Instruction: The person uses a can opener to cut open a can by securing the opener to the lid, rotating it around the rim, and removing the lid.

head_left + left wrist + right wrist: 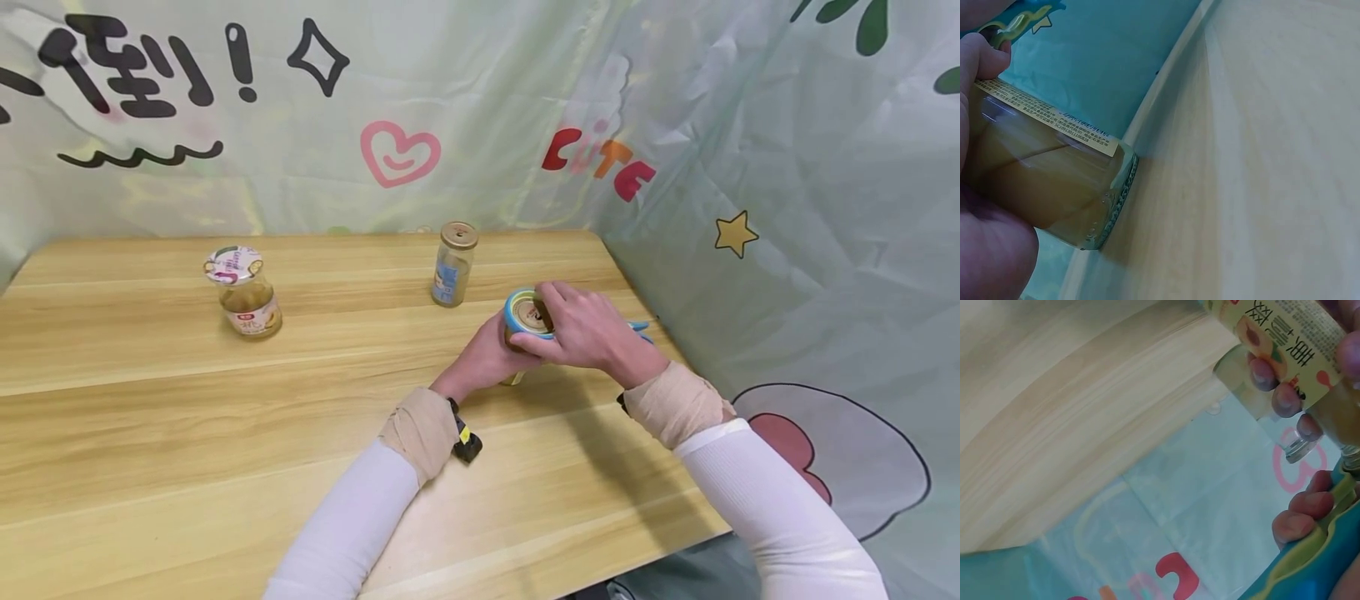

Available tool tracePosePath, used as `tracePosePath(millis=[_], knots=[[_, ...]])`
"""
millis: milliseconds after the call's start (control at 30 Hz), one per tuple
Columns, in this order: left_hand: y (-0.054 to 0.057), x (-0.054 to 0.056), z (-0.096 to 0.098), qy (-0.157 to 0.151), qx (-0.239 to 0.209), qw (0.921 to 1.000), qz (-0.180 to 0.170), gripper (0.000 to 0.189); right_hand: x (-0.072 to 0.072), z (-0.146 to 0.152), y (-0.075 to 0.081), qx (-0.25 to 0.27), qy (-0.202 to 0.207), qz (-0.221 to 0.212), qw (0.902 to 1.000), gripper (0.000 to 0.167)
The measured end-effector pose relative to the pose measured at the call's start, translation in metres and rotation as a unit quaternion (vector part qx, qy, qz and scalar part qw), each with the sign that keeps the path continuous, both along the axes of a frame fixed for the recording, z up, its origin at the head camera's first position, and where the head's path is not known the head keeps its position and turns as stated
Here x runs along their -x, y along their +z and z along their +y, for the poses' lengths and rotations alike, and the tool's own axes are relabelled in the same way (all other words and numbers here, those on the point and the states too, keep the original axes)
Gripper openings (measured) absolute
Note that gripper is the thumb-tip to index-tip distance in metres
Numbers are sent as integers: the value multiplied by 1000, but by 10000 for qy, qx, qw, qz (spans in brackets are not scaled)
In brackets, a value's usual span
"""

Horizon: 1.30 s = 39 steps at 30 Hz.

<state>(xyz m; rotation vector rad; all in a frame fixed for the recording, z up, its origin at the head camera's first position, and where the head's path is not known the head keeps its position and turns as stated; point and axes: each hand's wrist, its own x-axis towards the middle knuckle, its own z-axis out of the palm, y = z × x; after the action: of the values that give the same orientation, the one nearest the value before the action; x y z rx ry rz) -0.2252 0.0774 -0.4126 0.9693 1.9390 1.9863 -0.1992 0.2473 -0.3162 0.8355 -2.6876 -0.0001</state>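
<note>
A glass jar (1047, 162) with amber contents and a peach-printed label (1279, 350) is gripped by my left hand (487, 357), its fingers wrapped round the side. The jar's gold lid (531, 313) faces up in the head view. Round that lid sits a blue and yellow-green jar opener (512, 310), its handle ends (640, 326) sticking out to the right. My right hand (588, 327) holds the opener from above, fingers curled over it. Whether the jar's base touches the table cannot be told.
An upright glass jar (452, 271) with a gold lid and blue label stands behind my hands. Farther left is a fruit jar (253, 308) with a patterned white lid. Printed cloth (480, 117) borders the wooden table (225, 450) at the back and right.
</note>
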Motion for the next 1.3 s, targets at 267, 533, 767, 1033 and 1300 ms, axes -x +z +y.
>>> tracePosePath(millis=[267, 533, 767, 1033, 1300], knots=[[0, 0, 1, 25, 33, 10000, 28, 68, 3, 4, 1, 39, 326, 73, 9994, 97], [1, -2, 1, 109, 170, 9998, 60, 73, 4, 7, 3, 113, 505, 105, 9986, 94], [0, -3, 1, 108, 136, 9998, 61, 73, 7, 8, 3, 68, 668, 183, 9976, 95], [0, -4, 0, 105, 203, 9997, -123, 73, 8, 8, 6, -62, 773, 148, 9969, 96], [1, -3, -1, 152, 235, 9995, -167, 72, 9, 7, 11, -264, 777, 157, 9965, 99]])
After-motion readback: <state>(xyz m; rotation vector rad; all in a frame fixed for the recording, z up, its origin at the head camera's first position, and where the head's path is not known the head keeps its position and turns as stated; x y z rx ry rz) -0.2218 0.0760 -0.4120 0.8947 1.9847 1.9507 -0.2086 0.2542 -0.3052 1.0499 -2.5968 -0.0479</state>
